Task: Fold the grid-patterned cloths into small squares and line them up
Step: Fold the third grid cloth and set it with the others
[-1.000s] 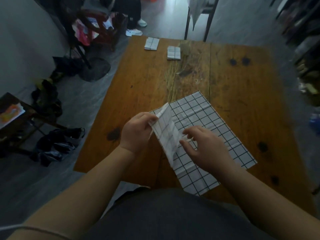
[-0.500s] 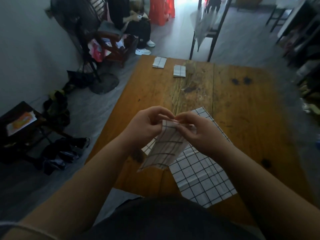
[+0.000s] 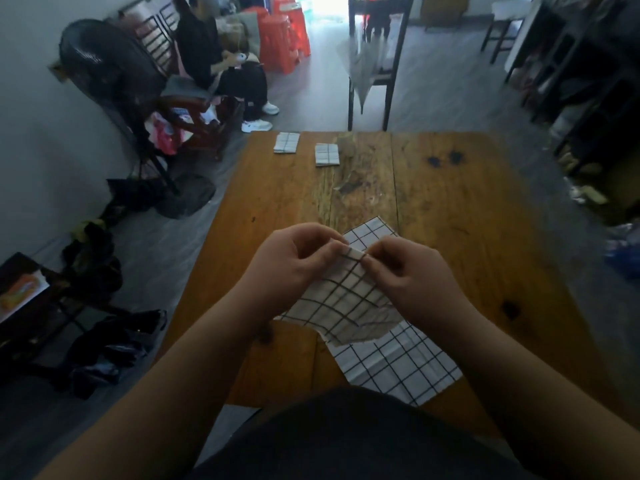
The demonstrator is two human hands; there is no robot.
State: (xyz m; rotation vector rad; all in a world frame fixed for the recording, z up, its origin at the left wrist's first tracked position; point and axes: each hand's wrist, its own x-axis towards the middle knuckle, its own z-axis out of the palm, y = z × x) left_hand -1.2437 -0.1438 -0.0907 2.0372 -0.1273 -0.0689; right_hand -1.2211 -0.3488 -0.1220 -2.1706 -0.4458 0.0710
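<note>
Since the earlier frame the lifted cloth [image 3: 341, 299] hangs wider, its top edge pinched by left hand [image 3: 294, 265] and right hand [image 3: 412, 275] grip.

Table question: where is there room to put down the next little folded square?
Bare wood on the table lies right of the two folded squares along the far edge. Near the hands it is crowded by the spread cloth.

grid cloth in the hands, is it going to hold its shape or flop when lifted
Probably floppy: the held cloth sags and curls below both pinching hands, left hand, right hand. Likely light, since fingertips alone carry it. Creases seem to hold.
</note>
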